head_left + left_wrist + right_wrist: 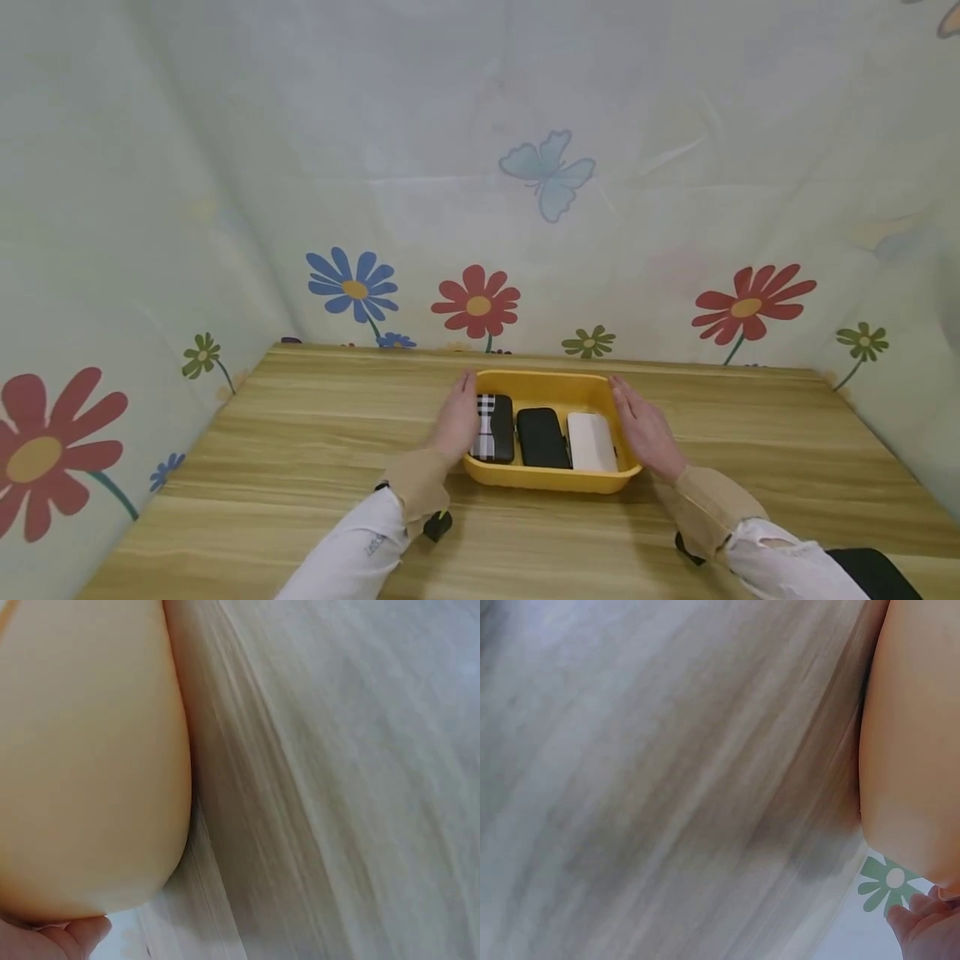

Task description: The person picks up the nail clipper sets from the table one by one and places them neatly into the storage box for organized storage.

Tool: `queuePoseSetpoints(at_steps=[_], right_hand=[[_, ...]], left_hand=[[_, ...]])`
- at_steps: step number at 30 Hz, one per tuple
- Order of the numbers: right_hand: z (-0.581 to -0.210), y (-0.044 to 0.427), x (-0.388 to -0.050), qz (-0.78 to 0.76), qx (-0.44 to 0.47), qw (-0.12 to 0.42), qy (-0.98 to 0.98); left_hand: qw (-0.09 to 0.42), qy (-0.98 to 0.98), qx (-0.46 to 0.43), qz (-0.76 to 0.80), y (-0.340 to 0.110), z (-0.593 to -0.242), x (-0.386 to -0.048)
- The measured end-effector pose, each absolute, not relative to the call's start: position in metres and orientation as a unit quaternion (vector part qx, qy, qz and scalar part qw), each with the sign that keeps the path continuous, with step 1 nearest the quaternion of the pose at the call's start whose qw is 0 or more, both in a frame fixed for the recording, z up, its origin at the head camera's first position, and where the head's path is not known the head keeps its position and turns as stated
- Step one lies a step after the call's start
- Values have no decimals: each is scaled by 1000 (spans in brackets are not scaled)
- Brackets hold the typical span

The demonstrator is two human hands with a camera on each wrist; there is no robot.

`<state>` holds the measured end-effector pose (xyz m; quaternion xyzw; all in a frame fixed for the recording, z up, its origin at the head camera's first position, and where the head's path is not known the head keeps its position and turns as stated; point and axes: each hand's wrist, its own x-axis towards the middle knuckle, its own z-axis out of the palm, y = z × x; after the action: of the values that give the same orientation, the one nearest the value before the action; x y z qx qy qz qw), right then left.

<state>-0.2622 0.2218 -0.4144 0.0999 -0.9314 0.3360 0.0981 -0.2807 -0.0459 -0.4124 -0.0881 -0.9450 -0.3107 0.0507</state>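
Between my two hands is a yellow plastic basin [551,479] with rounded corners. My left hand [456,421] holds its left side and my right hand [648,429] its right side. Three small flat cases lie in it in a row: a black-and-white plaid case [495,429], a black case [543,437] and a white case [591,442]. Neither hand touches them. In the wrist views, fingertips of the left hand [71,937] and right hand [926,926] bend against the basin's edge. Both thumbs are hard to make out.
A wood-grain table [300,433] spreads beneath the basin. Behind it hangs a pale curtain [420,167] printed with flowers and a butterfly, also covering both sides. A dark object [873,571] sits at the lower right, cut off by the frame.
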Motion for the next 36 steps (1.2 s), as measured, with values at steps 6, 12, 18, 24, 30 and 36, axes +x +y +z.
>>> queuePoseSetpoints(at_steps=[6, 12, 18, 24, 30, 36], right_hand=[[-415, 225, -260, 329, 97, 92, -935], [-408, 229, -258, 331, 90, 62, -937], [-389, 248, -258, 355, 93, 25, -930], [-373, 285, -253, 282, 131, -46, -949], [-361, 315, -248, 199, 129, -147, -960], [-357, 335, -231, 197, 58, -223, -953]], left_hand=[[68, -950, -93, -289, -40, -413, -278], [68, -949, -93, -292, -38, -417, -277], [74, -948, -93, -296, -38, -418, -278], [88, -953, -98, -274, -41, -419, -278], [95, -955, -91, -265, -46, -417, -277], [105, -958, -97, -248, -47, -414, -275]])
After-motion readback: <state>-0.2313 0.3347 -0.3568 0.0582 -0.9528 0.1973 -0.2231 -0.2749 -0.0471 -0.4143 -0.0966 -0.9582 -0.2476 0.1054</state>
